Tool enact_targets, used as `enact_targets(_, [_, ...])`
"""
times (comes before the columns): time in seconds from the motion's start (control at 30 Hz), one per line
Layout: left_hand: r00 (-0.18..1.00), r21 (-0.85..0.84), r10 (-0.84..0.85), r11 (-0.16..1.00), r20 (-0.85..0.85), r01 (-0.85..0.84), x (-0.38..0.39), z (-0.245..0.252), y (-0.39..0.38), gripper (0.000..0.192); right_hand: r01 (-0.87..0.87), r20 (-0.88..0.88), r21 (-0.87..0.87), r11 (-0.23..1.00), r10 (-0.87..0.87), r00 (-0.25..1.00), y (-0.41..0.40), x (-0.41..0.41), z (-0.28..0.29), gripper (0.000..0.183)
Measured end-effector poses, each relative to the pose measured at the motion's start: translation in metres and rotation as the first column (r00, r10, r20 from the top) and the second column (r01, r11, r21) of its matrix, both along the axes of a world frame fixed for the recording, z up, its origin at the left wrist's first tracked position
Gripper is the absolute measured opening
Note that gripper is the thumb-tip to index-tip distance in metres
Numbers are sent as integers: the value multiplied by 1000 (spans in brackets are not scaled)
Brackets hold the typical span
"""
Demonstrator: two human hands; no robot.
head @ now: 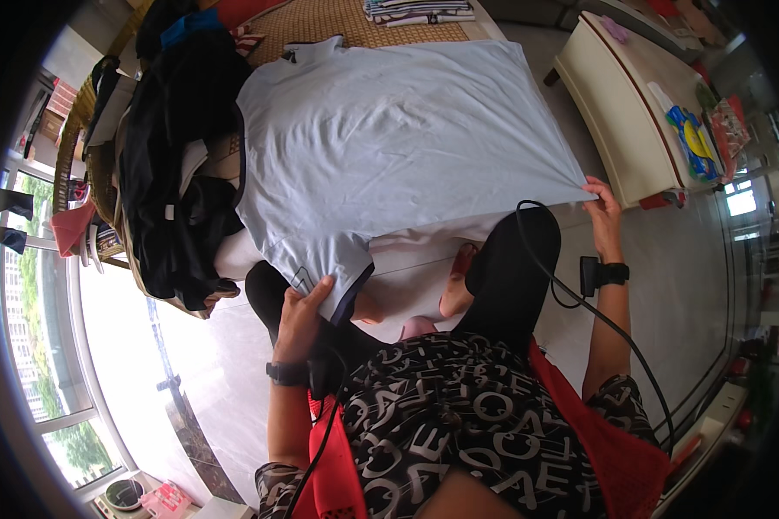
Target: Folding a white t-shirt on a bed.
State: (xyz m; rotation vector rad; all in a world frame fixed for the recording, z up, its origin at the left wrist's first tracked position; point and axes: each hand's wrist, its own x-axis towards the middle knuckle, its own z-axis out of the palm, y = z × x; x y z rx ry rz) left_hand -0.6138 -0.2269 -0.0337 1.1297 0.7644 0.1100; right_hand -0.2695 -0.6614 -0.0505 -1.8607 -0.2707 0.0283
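A light blue short-sleeved shirt point(396, 136) with dark trim lies spread out in front of me, its collar towards the far left. Its near sleeve hangs over the edge towards my lap. My left hand point(303, 318) grips that sleeve close to its dark cuff, thumb on top. At the right, my right hand point(600, 194) pinches the shirt's bottom hem corner between thumb and fingers, and the cloth is drawn out towards it. Both wrists wear black straps with small devices and cables.
Dark clothes point(175, 156) are heaped at the left beside the shirt. Folded striped garments point(419, 12) lie on the woven mat point(311, 23) at the far side. A cream cabinet point(610, 110) stands at the right with packages on top. A black cable crosses my right knee.
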Motion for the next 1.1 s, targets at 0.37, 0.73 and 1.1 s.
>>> enact_targets(0.37, [982,27,-126,991,-143,131,-31,26,3,35,-75,-36,-19,997,74,997,-23,-7,-8,23])
enact_targets(0.73, [986,-131,21,991,164,0,-20,45,45,51,-129,-41,63,990,132,990,16,27,48,13])
enact_targets(1.1, [791,-532,256,840,555,102,137,15,171,33,-117,-261,-27,993,106,960,96,143,43,26])
